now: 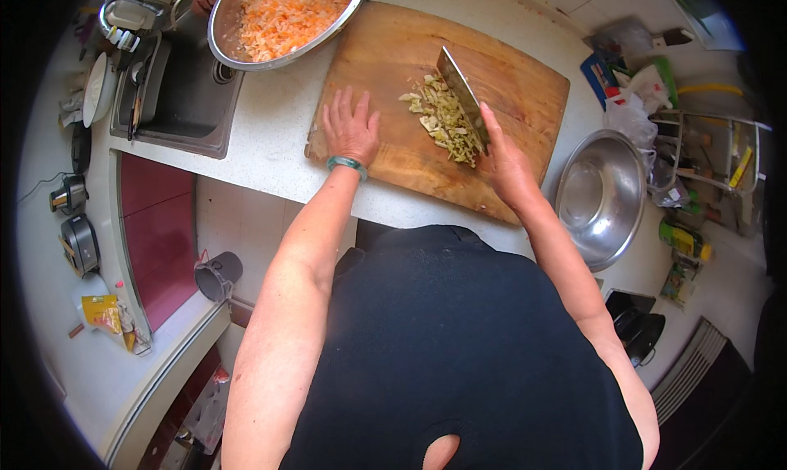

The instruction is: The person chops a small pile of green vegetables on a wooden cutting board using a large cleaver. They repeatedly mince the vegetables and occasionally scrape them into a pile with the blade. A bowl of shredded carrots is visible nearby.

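Note:
My left hand (351,127) lies flat on the left part of a wooden cutting board (393,40), fingers spread, with nothing in it. A green bangle (347,163) circles that wrist. My right hand (510,162) grips a cleaver (462,92) whose broad blade stands on edge on the board, tilted a little. Just left of the blade lies a loose heap of chopped pale-green vegetable (446,116), touching or very near the steel. The cleaver's handle is hidden inside my right hand.
A steel bowl (224,46) of chopped orange and whitish food overlaps the board's far left corner. Left of it is a sink (184,101) with a faucet (126,6). Another steel bowl (599,193) stands right of the board. Plastic bags (633,119) and a wire rack (707,181) lie beyond it.

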